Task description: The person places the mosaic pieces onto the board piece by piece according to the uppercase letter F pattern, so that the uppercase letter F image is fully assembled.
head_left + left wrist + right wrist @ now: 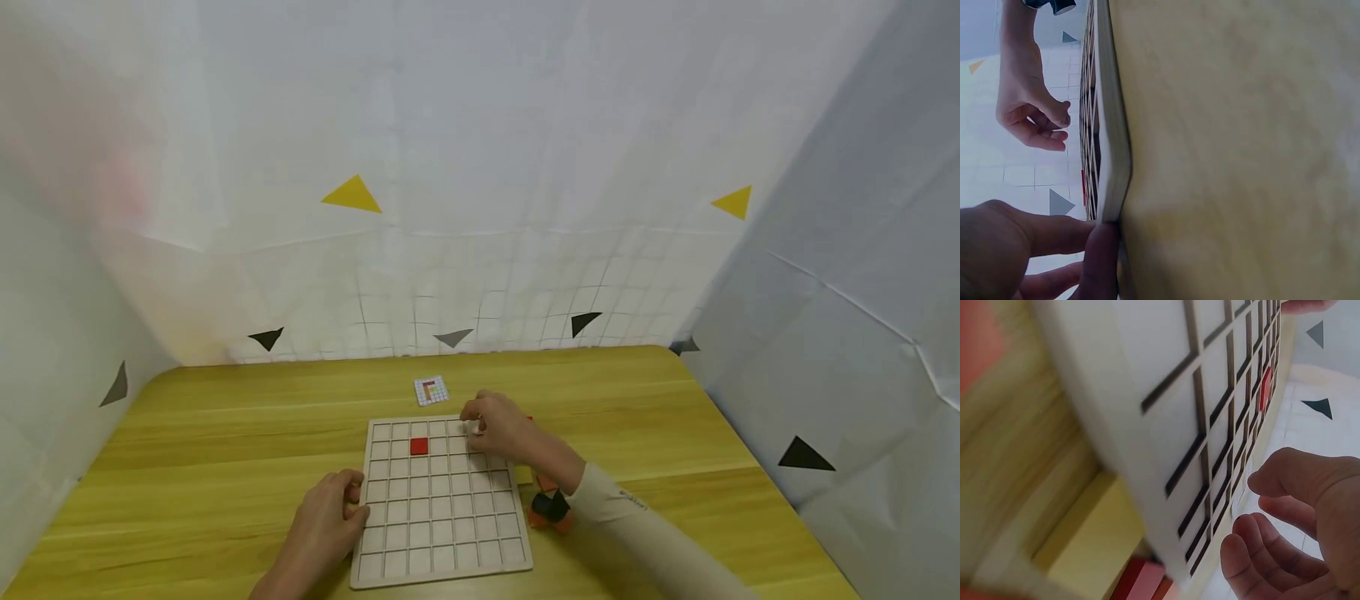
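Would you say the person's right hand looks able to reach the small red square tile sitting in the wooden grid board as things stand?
Probably yes: the right hand hovers over the wooden grid board near the small red square tile, with only open cells between them.

A grid board (pixel 442 500) is laid flat on the counter (pixel 225 433), near its front edge. One small tile (pixel 419 447) is seated in a cell of the board's second row from the back, left of the middle. A small card (pixel 431 390) is placed on the counter just behind the board. Loose pieces (pixel 551 504) are piled on the counter just right of the board. The left hand (pixel 326 525) is rested against the board's left edge; the right hand (pixel 502 429) is held over its back right corner.
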Demonstrator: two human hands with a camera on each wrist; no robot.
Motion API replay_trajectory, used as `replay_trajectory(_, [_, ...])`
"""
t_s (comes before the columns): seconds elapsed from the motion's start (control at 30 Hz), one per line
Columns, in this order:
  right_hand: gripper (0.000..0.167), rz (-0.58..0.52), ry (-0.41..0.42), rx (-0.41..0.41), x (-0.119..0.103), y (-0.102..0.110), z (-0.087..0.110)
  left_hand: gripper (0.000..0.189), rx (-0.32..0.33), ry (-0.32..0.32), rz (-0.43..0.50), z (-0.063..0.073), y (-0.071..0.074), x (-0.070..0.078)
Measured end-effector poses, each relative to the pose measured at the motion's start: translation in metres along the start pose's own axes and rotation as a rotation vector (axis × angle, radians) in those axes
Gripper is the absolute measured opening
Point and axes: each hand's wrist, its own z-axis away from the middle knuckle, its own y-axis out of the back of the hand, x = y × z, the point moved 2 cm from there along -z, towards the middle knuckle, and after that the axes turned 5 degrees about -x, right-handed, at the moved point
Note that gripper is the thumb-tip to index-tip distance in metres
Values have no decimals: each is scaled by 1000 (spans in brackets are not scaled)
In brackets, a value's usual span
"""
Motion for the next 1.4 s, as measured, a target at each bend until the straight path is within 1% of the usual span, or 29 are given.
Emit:
replay_trajectory(0.13, [28,11,2,32,9,3,5,35,-9,10,3,0,0,0])
replay_trajectory(0.3, [26,31,29,69,18,8,10,35,-13,18,7,0,-1,-1])
replay_trajectory(0.4, [25,40,36,74,22,12,14,35,-10,21,4,0,-1,-1])
replay_trajectory(0.63, [26,43,5,57,32,20,24,36,-6,18,3,-1,-2,-1])
replay_trajectory(0.73, [25,33,-3,66,36,23,28,35,-9,15,2,-1,-2,-1])
replay_trajectory(0.83, [23,49,-3,76,40,25,32,35,-9,15,6,-1,-2,-1])
replay_trajectory(0.93, [23,68,-19,72,45,25,36,34,-9,15,8,-1,-2,0])
replay_trajectory(1.03, [25,84,-58,66,50,26,40,34,-8,14,5,-1,-2,0])
replay_trajectory(1.2, [27,54,-120,69,58,28,47,34,-6,17,5,-1,-1,0])
replay_trajectory(1.33, [28,50,-137,67,64,28,51,34,-2,11,7,0,-1,-1])
replay_trajectory(1.4, [28,68,-140,62,66,27,51,34,1,8,9,0,-1,-1])
